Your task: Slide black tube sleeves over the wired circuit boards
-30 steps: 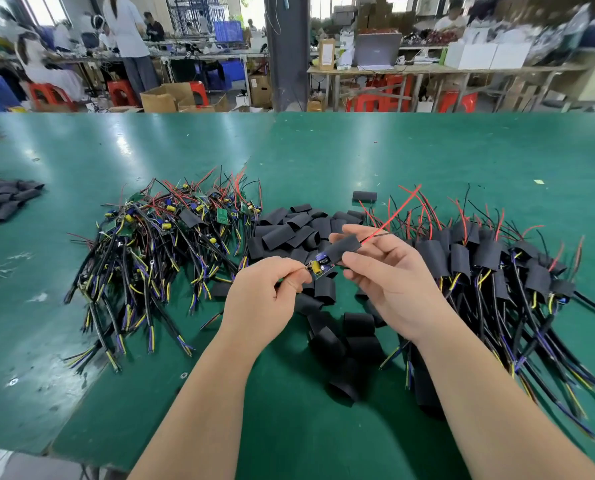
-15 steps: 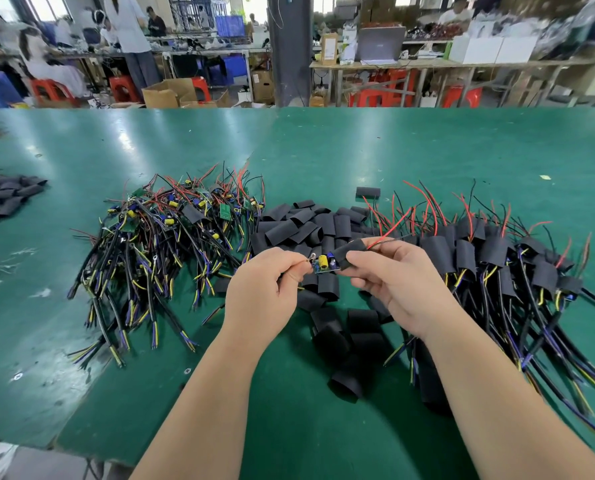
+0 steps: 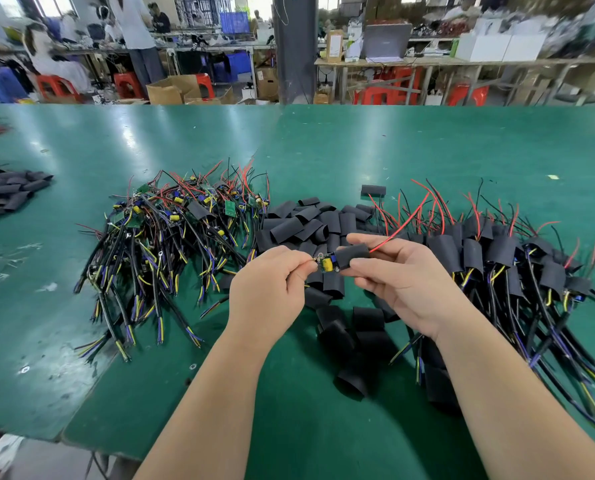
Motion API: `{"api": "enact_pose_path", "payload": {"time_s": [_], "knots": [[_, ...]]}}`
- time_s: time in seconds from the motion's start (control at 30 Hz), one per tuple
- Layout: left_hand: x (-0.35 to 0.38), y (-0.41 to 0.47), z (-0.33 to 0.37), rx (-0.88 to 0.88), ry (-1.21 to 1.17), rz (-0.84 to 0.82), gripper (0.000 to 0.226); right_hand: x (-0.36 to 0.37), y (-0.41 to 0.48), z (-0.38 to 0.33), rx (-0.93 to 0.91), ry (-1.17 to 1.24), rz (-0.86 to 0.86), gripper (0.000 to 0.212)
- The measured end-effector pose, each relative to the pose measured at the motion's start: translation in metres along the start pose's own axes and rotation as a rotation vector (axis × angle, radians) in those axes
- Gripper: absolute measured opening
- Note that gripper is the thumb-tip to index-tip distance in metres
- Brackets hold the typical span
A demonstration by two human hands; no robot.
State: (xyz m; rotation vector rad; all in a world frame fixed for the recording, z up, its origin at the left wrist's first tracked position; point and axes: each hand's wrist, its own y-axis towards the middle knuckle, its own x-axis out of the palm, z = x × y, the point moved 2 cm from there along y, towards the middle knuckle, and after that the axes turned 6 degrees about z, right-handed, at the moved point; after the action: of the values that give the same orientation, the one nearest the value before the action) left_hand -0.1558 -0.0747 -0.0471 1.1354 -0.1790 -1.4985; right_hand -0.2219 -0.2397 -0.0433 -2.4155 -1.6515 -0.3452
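Pinching the bare end of a small circuit board (image 3: 329, 264) with the left hand (image 3: 272, 289), thumb and forefinger closed on it, with the other fingers curled under; gripping a black sleeve (image 3: 353, 255) with the right hand (image 3: 403, 282), squeezed between the finger on top and the thumb beneath; holding both up just above the green table (image 3: 324, 150), in the middle, between the heaps. Partway on now: covering the board's right part with the sleeve, leaving a yellow can-shaped part and a blue one showing at the left mouth; trailing a red wire (image 3: 403, 223) out of the sleeve's far end, up and to the right.

Down on the table, to the left: a tangle of unsleeved boards (image 3: 171, 237), with black, yellow and blue leads fanning toward the near edge; in the centre, right behind and beneath the hands, a heap of loose sleeves (image 3: 306, 223), with one lone sleeve (image 3: 373, 190) lying apart just beyond; to the right, a pile of finished pieces (image 3: 518, 265), already wearing sleeves, with red wires sticking up. Far over at the left edge, another small heap of sleeves (image 3: 8, 192). Beyond the table: benches, red stools, cardboard boxes, people at work, all blurred.
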Motion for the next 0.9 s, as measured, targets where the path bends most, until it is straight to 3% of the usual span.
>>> {"api": "enact_pose_path", "payload": {"time_s": [0.3,0.57,0.77,0.9], "knots": [[0.0018,-0.0004,-0.0022,-0.044,-0.034,-0.053,0.014,-0.0074,0.0001,-0.0038,-0.112,-0.253,-0.032,0.042],[0.001,-0.0013,-0.0033,-0.035,0.009,-0.067,0.013,-0.0053,-0.001,-0.0025,-0.123,-0.316,-0.019,0.035],[0.0038,-0.0016,-0.0039,-0.065,0.012,-0.074,0.016,-0.0074,-0.002,-0.006,-0.163,-0.374,-0.072,0.048],[0.0041,-0.002,-0.0051,-0.067,-0.003,-0.076,0.016,-0.0068,-0.0025,-0.0066,-0.164,-0.378,-0.056,0.042]]}}
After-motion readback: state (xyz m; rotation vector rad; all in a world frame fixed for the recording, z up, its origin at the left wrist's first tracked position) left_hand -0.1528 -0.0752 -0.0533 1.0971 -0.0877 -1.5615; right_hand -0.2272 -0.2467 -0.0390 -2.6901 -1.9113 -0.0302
